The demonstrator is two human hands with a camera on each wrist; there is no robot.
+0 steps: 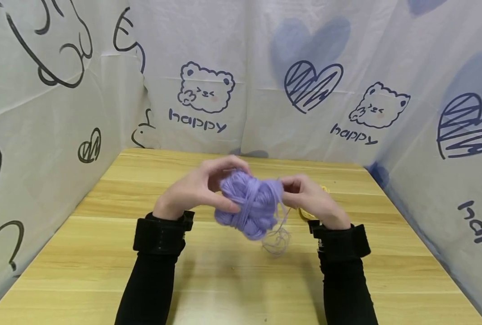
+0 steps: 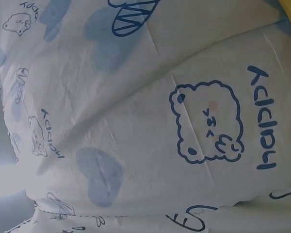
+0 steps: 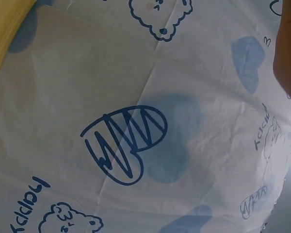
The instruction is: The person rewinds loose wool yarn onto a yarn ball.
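Observation:
A ball of purple yarn (image 1: 251, 203) is held above the wooden table (image 1: 103, 253) in the head view. My left hand (image 1: 202, 187) grips its left side, fingers curled over the top and thumb on the front. My right hand (image 1: 312, 198) pinches a purple strand at the ball's right side. Loose loops of thin yarn (image 1: 277, 239) hang below the ball toward the table. Both wrist views show only the printed cloth wall, with no hand or yarn.
White cloth (image 1: 265, 81) printed with bears, hearts and "happy" encloses the table on three sides. Something yellow (image 1: 325, 189) shows just behind my right hand, mostly hidden. Black sleeves and wrist straps cover both forearms.

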